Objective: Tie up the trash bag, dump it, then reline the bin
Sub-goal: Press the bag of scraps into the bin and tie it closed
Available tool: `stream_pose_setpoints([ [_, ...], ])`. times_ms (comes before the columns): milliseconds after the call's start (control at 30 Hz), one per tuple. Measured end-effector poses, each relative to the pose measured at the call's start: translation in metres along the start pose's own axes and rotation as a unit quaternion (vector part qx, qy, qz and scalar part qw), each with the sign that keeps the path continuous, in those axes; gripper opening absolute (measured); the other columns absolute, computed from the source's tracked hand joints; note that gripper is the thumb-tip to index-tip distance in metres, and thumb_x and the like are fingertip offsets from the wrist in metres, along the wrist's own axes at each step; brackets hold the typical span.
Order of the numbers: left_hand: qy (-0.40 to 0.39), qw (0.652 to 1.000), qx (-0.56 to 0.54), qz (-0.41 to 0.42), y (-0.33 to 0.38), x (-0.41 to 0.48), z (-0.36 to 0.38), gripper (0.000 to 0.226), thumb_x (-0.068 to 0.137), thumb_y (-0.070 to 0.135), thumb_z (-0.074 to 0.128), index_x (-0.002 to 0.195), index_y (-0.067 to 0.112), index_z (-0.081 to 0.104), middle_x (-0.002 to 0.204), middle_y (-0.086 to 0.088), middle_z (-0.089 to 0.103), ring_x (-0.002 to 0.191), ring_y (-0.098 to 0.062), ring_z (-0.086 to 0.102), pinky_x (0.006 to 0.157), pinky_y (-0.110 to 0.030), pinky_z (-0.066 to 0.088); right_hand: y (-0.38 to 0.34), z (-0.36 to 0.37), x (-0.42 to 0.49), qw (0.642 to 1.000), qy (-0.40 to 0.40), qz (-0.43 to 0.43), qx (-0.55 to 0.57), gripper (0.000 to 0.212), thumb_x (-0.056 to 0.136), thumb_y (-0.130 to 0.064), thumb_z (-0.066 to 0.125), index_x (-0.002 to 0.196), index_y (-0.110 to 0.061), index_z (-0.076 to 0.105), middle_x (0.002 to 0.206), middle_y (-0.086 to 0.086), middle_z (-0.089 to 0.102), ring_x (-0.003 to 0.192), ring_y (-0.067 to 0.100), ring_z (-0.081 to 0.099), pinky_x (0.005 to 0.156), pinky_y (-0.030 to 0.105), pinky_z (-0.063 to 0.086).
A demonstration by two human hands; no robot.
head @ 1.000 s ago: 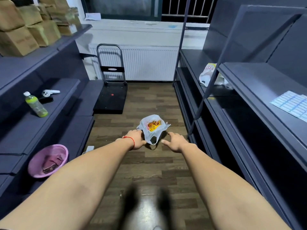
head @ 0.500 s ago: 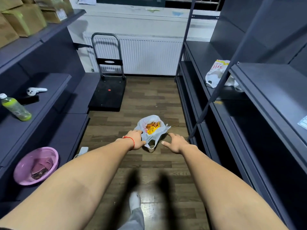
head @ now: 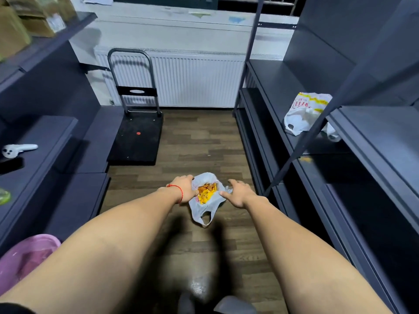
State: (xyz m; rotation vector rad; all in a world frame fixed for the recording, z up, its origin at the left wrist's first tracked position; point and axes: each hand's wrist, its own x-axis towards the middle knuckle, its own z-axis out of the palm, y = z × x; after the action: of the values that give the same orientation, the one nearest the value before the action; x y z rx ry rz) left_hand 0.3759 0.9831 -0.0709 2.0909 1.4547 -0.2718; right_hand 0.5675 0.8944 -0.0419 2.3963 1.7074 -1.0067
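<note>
white plastic trash bag (head: 205, 206) open on wood floor (head: 195, 141), pinched at left rim by left hand (head: 184, 189); right hand (head: 240, 193) spread open, touching right rim.

The trash bag (head: 205, 206) — thin, translucent white plastic — sits on the wooden floor (head: 192, 143) with its mouth open; yellow and orange scraps show inside; one looped handle trails toward the viewer.

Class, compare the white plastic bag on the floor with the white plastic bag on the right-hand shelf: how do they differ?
The floor bag stands open, showing orange-yellow scraps; the shelf bag lies crumpled. The floor bag looks plain; the shelf bag carries red and yellow print. Hands flank only the floor bag. Both are thin, handled carrier bags.
</note>
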Motion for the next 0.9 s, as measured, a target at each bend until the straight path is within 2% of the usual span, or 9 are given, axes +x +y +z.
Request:
stream_pose_setpoints([
  [433,0.001,1.000,-0.008,-0.005,0.015,0.112,-0.033,0.072,0.087,0.042,0.059,0.147,0.015,0.028,0.149,-0.011,0.037,0.136,-0.030,0.035,0.111,-0.047,0.034,0.009,-0.048,0.124,1.000,-0.017,0.007,-0.001,0.079,0.090,-0.059,0.049,0.153,-0.020,0.022,0.159,0.011,0.023,0.147,0.032,0.019,0.118,0.049,0.023],
  [667,0.003,0.998,-0.041,-0.039,0.032,0.170,-0.039,0.076,0.084,0.048,0.060,0.146,0.017,0.031,0.151,-0.008,0.034,0.139,-0.028,0.031,0.112,-0.048,0.031,0.020,-0.079,0.193,0.999,-0.038,-0.024,-0.010,0.071,0.092,-0.060,0.044,0.152,-0.027,0.026,0.161,0.007,0.021,0.147,0.034,0.018,0.118,0.045,0.021],
  [800,-0.005,0.997,-0.058,-0.050,0.039,0.196,-0.037,0.071,0.086,0.043,0.058,0.146,0.016,0.032,0.150,-0.011,0.036,0.137,-0.030,0.035,0.112,-0.045,0.033,0.032,-0.084,0.221,0.997,-0.061,-0.049,-0.004,0.065,0.095,-0.051,0.047,0.151,-0.022,0.029,0.158,0.007,0.027,0.144,0.031,0.026,0.114,0.041,0.027],
  [900,-0.024,0.996,-0.064,-0.051,0.042,0.207,-0.037,0.067,0.089,0.041,0.056,0.146,0.014,0.031,0.150,-0.012,0.034,0.137,-0.032,0.034,0.112,-0.043,0.033,0.041,-0.085,0.236,0.996,-0.076,-0.056,-0.004,0.066,0.096,-0.049,0.048,0.153,-0.024,0.023,0.161,0.006,0.021,0.146,0.032,0.021,0.115,0.043,0.025],
])
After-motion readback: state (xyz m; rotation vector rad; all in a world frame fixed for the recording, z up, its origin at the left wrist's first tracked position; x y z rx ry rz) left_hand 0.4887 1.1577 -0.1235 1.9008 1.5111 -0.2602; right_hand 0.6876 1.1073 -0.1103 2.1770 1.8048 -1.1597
